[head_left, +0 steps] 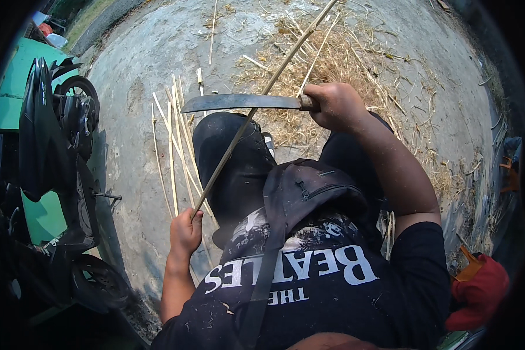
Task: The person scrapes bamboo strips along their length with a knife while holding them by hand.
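My right hand [339, 107] grips the wooden handle of a machete [239, 102], whose long blade points left above my knees. My left hand [186, 232] is closed round the lower end of a long thin stick [230, 147], which looks like a bamboo strip. The stick slants up and to the right, past the top edge of the view. Blade and stick cross near the stick's middle; whether they touch I cannot tell. Several pale split strips [172, 140] lie on the ground beside my left knee.
A heap of tan shavings [338, 61] covers the ground ahead, with loose strips in it. At the left stands a black motorbike [46, 134] by a green wall [9, 87]. A dark shoulder bag [315, 186] rests on my lap. Something red [481, 291] lies at the lower right.
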A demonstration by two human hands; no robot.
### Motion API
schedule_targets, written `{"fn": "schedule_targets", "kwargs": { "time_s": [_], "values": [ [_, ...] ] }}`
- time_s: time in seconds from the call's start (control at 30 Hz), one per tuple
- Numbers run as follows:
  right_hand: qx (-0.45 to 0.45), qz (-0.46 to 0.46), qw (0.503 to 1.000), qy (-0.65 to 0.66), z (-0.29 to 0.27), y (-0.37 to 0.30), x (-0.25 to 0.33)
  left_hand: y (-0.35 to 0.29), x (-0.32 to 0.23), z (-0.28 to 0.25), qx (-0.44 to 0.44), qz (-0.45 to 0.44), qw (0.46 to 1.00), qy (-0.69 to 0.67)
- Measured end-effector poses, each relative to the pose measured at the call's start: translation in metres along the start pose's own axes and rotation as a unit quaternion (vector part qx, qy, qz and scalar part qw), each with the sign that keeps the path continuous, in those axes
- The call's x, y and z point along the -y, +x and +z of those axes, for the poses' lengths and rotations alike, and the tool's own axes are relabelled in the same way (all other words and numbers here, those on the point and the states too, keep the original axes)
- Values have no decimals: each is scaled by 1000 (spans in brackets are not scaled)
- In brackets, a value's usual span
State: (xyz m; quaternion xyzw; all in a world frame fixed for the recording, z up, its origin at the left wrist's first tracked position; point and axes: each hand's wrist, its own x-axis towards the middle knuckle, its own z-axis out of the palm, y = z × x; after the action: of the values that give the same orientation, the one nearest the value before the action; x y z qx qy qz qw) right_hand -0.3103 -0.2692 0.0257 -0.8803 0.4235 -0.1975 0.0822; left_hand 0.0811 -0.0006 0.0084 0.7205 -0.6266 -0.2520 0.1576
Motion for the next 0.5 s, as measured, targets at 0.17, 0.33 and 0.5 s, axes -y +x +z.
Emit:
{"fn": "schedule_targets", "kwargs": {
  "time_s": [0.17, 0.33, 0.5],
  "values": [
    [83, -61, 994, 23, 16, 7, 55, 1, -20, 14, -14, -29, 996, -78],
    [87, -26, 996, -3, 25, 21, 32, 4, -28, 19, -50, -21, 998, -38],
    [9, 89, 996, 22, 18, 22, 4, 2, -27, 19, -42, -12, 999, -4]
  ]
}}
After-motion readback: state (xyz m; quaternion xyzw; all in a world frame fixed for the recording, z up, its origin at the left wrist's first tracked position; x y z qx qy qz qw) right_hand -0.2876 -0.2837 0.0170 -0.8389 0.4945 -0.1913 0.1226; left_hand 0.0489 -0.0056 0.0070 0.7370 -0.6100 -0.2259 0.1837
